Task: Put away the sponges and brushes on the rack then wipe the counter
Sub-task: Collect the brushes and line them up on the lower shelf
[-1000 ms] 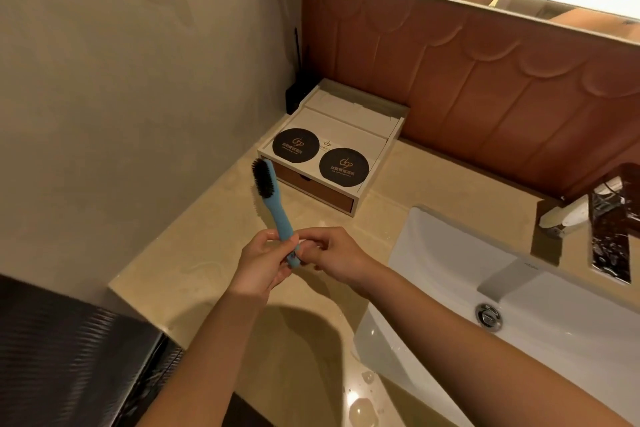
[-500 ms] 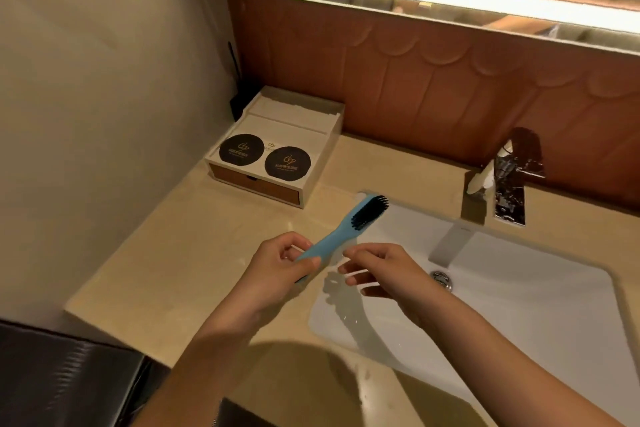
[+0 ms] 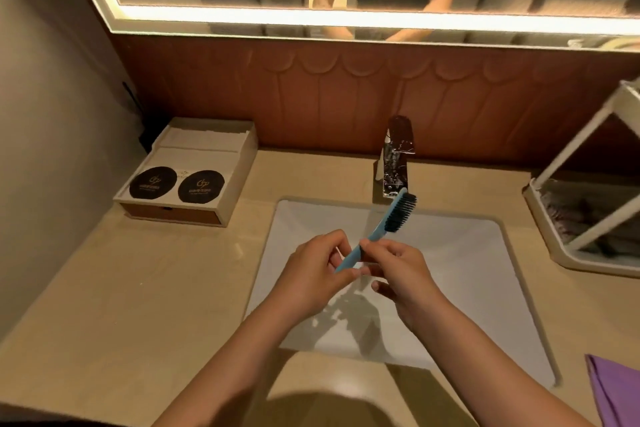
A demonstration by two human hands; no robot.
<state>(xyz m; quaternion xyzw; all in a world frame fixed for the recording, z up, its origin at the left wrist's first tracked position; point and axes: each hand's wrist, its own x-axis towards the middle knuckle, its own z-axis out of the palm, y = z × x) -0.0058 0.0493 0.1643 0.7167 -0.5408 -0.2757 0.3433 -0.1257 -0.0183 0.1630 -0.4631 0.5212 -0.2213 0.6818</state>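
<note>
A blue brush (image 3: 388, 222) with black bristles is held over the white sink (image 3: 450, 253), its head pointing up and to the right toward the faucet. My left hand (image 3: 311, 270) grips the end of the handle. My right hand (image 3: 394, 270) pinches the handle just above it with thumb and forefinger. A white rack (image 3: 585, 204) stands on the counter at the right edge, with dark items lying in its lower tray. A purple cloth (image 3: 616, 388) lies at the lower right on the beige counter (image 3: 138, 288).
A chrome faucet (image 3: 394, 163) rises behind the sink. A white box (image 3: 242, 163) with two black round coasters sits at the back left against the wall. A lit mirror runs along the top above a brown wall panel.
The view has swung right, bringing the sink to the centre and the rack and purple cloth into sight. The brush has moved right over the sink, and my right hand has taken hold of its handle again.
</note>
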